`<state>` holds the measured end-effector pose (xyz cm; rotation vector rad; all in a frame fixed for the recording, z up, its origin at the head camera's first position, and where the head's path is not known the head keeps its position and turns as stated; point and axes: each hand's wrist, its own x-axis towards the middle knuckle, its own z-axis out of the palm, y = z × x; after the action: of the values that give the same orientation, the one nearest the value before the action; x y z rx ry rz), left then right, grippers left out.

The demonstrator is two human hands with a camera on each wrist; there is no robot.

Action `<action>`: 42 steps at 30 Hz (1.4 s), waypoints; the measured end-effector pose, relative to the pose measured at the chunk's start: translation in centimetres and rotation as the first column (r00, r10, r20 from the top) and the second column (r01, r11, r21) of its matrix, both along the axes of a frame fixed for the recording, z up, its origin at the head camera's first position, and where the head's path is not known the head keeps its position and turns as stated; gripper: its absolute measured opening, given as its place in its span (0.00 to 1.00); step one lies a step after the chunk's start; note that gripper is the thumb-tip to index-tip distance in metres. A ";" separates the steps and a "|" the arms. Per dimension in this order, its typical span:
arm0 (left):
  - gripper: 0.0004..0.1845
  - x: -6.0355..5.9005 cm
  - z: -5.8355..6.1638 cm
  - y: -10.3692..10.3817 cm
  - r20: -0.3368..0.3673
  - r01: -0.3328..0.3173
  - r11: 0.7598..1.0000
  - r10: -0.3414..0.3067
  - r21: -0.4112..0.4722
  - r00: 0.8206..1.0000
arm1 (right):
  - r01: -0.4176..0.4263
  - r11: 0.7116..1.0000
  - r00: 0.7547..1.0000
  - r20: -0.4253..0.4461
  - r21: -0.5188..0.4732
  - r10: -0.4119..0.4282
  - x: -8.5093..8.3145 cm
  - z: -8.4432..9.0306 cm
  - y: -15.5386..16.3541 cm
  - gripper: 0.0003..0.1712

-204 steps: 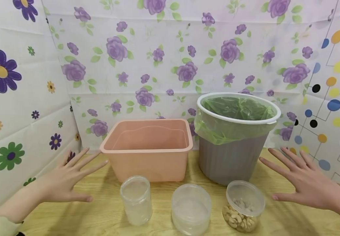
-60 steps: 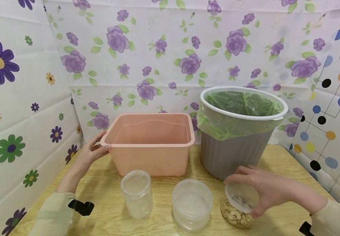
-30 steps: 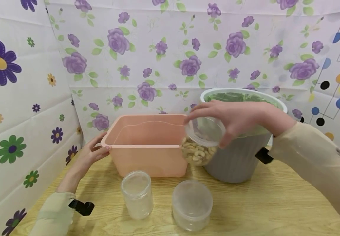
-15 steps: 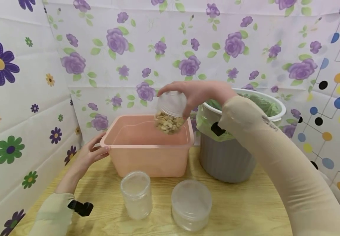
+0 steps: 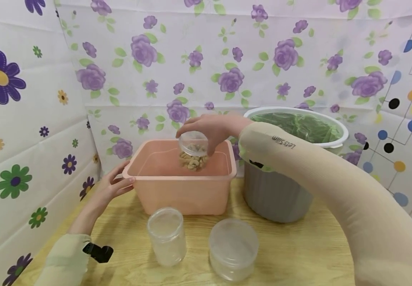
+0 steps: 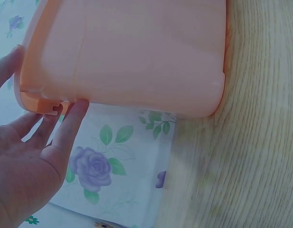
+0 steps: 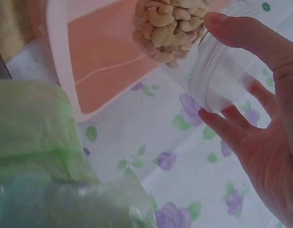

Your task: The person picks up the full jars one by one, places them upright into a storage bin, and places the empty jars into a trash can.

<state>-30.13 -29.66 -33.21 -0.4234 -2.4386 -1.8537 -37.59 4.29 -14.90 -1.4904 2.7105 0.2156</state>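
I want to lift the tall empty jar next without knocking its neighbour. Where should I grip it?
Grip the tall jar around its upper body just under the lid, coming from above and from its left. It stands upright, the squat round tub stands close on its right, and the table is bare on its left.

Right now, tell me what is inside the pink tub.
The right hand holds a lidded clear jar of cashews within the pink tub's opening. Only smooth pink inner walls show around it; the tub's floor is hidden behind its front wall and the jar.
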 end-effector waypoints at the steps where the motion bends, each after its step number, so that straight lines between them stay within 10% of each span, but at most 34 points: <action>1: 0.40 0.1 0.0 -0.1 0.001 -0.001 1.000 0.001 -0.003 1.000 | -0.011 1.000 1.000 0.001 0.011 0.011 -0.2 -0.4 -0.3 0.56; 10: 0.41 0.1 0.1 -0.2 0.011 0.010 1.000 -0.010 -0.010 1.000 | -0.068 0.990 0.996 -0.048 0.121 0.074 -1.1 -3.0 -1.3 0.56; 23: 0.41 0.1 0.2 0.0 0.012 0.002 1.000 -0.002 -0.012 1.000 | -0.022 0.993 0.994 0.111 0.120 0.008 -0.5 -2.8 -3.1 0.59; 42: 0.41 0.3 0.0 -0.1 0.011 0.001 1.000 -0.001 -0.008 1.000 | 0.008 0.982 0.994 0.102 0.190 -0.028 -0.4 -3.3 -3.4 0.61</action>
<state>-29.86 -29.80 -33.18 -0.4162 -2.4538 -1.8519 -37.99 0.87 -18.22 -1.3834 2.5404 0.3728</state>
